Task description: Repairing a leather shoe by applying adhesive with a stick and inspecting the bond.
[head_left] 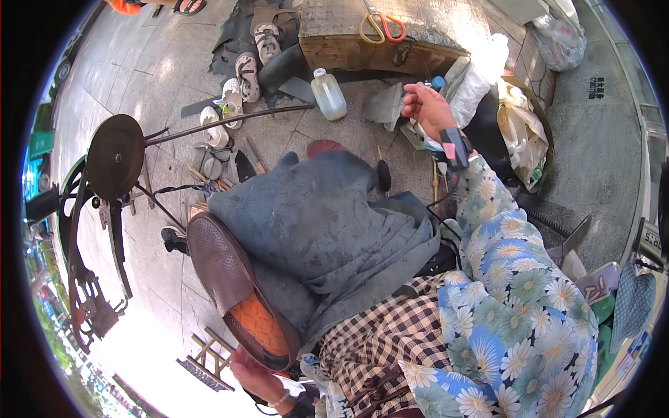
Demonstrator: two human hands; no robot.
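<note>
A brown perforated slip-on shoe (221, 261) with an orange insole leans on the blue-grey apron (306, 216) over my lap, its toe pointing away. At its heel my left hand (259, 380) is closed on the shoe, with part of the fingers hidden behind it. My right hand (426, 110) is raised at the upper right, well apart from the shoe. Its fingers are curled together, and anything they pinch is too small to make out. Close to that hand are a blue-capped item (437, 83) and a grey container (383, 106).
A dark metal machine (115, 160) stands at left. Ahead are a wooden box (348, 52) with scissors (382, 29), a plastic bottle (328, 94) and several sandals (247, 76). Hand tools (254, 155) lie on the paving. A bag (523, 132) sits at right.
</note>
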